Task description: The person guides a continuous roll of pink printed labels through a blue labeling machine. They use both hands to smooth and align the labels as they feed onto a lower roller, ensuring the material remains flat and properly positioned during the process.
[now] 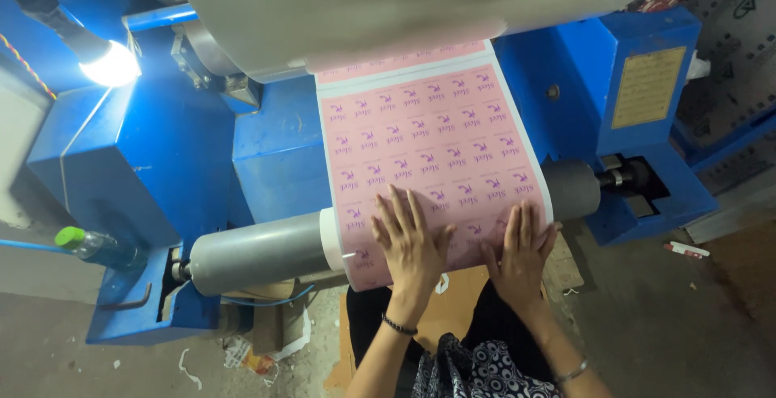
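A: From the head view, what do we have under our hands?

B: A pink label web [428, 147] runs down from the big pale roll [388, 10] at twelve o'clock and wraps over the grey roller [259, 252] near the middle. Both hands lie flat on it where it bends over that roller.

A: And the fingers?

B: The left hand [412, 244] has its fingers spread and straight, palm pressing the web, gripping nothing. The right hand [521, 252], just at three o'clock of the left, is the same: fingers extended and close together, flat on the sheet. Each wrist carries a bangle.

A: How do we do this pressing well, in our judgement?

B: We keep both palms level and press evenly, so the web sits square on the roller and does not skew toward one end. We smooth outward from the middle and keep our fingertips away from the web's edges.

A: What else is about?

B: The blue machine frame [162, 155] surrounds the roller. A lamp [109, 63] glows at ten o'clock, and a bottle with a green cap [93, 244] rests at nine o'clock on the frame's ledge. A brass plate [647, 87] sits at two o'clock, and paper scraps lie on the floor [687, 325] at seven o'clock.
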